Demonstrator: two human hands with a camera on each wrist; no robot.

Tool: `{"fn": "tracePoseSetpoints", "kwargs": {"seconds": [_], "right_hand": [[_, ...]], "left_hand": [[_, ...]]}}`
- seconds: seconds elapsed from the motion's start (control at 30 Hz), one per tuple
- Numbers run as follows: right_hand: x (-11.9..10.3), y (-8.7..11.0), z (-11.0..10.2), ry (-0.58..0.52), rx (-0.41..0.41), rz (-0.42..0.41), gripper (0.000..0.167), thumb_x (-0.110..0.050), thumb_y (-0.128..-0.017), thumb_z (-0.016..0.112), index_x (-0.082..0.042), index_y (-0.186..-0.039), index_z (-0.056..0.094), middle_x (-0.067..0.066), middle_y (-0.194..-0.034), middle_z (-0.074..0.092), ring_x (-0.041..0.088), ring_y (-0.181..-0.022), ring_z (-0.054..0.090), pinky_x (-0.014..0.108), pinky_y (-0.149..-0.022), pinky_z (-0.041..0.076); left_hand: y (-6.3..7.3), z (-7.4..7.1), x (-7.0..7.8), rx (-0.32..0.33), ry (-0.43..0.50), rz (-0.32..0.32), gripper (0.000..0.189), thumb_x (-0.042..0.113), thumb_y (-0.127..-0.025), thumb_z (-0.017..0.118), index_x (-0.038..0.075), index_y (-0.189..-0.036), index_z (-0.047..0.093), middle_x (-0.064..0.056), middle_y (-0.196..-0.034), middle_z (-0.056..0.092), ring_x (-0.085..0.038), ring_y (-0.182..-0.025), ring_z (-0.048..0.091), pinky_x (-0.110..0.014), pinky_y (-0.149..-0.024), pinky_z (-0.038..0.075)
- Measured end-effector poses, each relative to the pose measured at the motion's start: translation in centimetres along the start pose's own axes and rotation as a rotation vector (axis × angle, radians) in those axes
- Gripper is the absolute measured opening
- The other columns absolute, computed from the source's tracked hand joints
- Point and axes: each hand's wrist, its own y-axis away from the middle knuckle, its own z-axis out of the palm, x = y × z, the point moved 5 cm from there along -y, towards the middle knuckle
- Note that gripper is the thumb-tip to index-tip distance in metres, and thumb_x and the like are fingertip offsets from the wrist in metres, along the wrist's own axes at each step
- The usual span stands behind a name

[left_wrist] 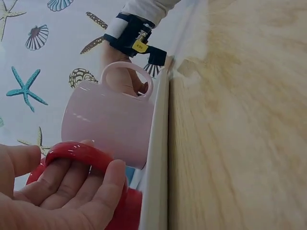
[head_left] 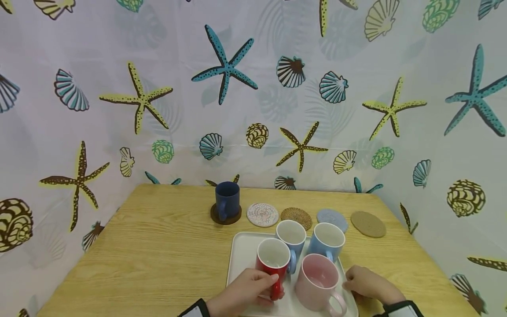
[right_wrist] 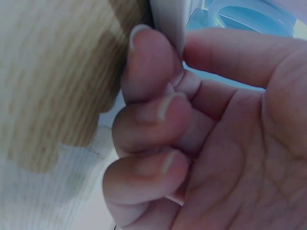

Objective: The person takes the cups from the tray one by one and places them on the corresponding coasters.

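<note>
Our left hand, nearer the upright red mug, grips its handle, which points toward us, while our right hand pinches the tray by its right edge.

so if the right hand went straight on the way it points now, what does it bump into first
The tray's rim, which the right hand already seems to pinch. Just past that, the pink mug looks next in line, though depth is hard to judge.
</note>
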Motion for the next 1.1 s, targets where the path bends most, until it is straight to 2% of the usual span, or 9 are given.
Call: {"fn": "tracePoseSetpoints", "kwargs": {"seconds": [0.1, 0.27, 0.47, 0.67, 0.87, 1.1], "right_hand": [[0.0, 0.0, 0.0, 0.001, 0.001, 0.004, 0.022, -0.01, -0.085, 0.061, -0.006, -0.065, 0.054, 0.0, -0.054, 0.049, 0.012, -0.049, 0.043, 0.025, -0.05, 0.034], [0.0, 0.1, 0.1, -0.008, 0.0, 0.014, 0.023, -0.01, -0.086, 0.062, -0.006, -0.065, 0.054, 0.0, -0.054, 0.048, 0.013, -0.049, 0.043, 0.025, -0.05, 0.033], [0.0, 0.1, 0.1, -0.013, -0.001, 0.01, 0.023, -0.011, -0.087, 0.062, -0.006, -0.066, 0.054, -0.001, -0.054, 0.048, 0.012, -0.049, 0.043, 0.024, -0.05, 0.033], [0.1, 0.1, 0.0, -0.019, -0.001, -0.019, 0.023, -0.01, -0.086, 0.061, -0.006, -0.065, 0.053, -0.001, -0.053, 0.047, 0.012, -0.048, 0.042, 0.024, -0.049, 0.032], [0.5, -0.1, 0.0, -0.028, 0.008, 0.016, 0.023, -0.01, -0.087, 0.062, -0.007, -0.066, 0.053, 0.0, -0.054, 0.048, 0.012, -0.049, 0.043, 0.024, -0.049, 0.034], [0.7, -0.2, 0.2, -0.044, -0.011, 0.064, 0.02, -0.01, -0.087, 0.062, -0.007, -0.068, 0.056, 0.0, -0.057, 0.05, 0.011, -0.05, 0.045, 0.023, -0.05, 0.036]], "left_hand": [[0.0, -0.3, -0.1, 0.044, -0.015, -0.006, 0.037, 0.032, -0.098, 0.057, -0.002, -0.103, 0.071, -0.009, -0.089, 0.072, -0.018, -0.078, 0.065, -0.037, -0.076, 0.06], [0.3, -2.2, 0.4, 0.103, -0.086, 0.007, 0.035, 0.033, -0.095, 0.063, 0.0, -0.094, 0.072, -0.006, -0.08, 0.07, -0.017, -0.073, 0.066, -0.035, -0.069, 0.06], [0.6, -4.7, 2.0, 0.14, -0.099, 0.018, 0.039, 0.036, -0.092, 0.066, -0.002, -0.096, 0.072, -0.007, -0.079, 0.072, -0.016, -0.071, 0.067, -0.033, -0.065, 0.06], [0.4, -6.1, 4.2, 0.187, -0.1, 0.08, 0.042, 0.038, -0.092, 0.065, -0.003, -0.095, 0.071, -0.006, -0.08, 0.072, -0.016, -0.071, 0.067, -0.033, -0.068, 0.06], [-1.4, -7.4, 6.7, 0.283, -0.165, 0.134, 0.039, 0.038, -0.092, 0.065, 0.0, -0.095, 0.072, -0.007, -0.081, 0.071, -0.016, -0.072, 0.066, -0.031, -0.069, 0.059], [-4.5, -8.3, 8.3, 0.38, -0.204, 0.192, 0.035, 0.035, -0.093, 0.065, 0.001, -0.089, 0.074, -0.008, -0.077, 0.071, -0.016, -0.069, 0.065, -0.029, -0.065, 0.059]]}}
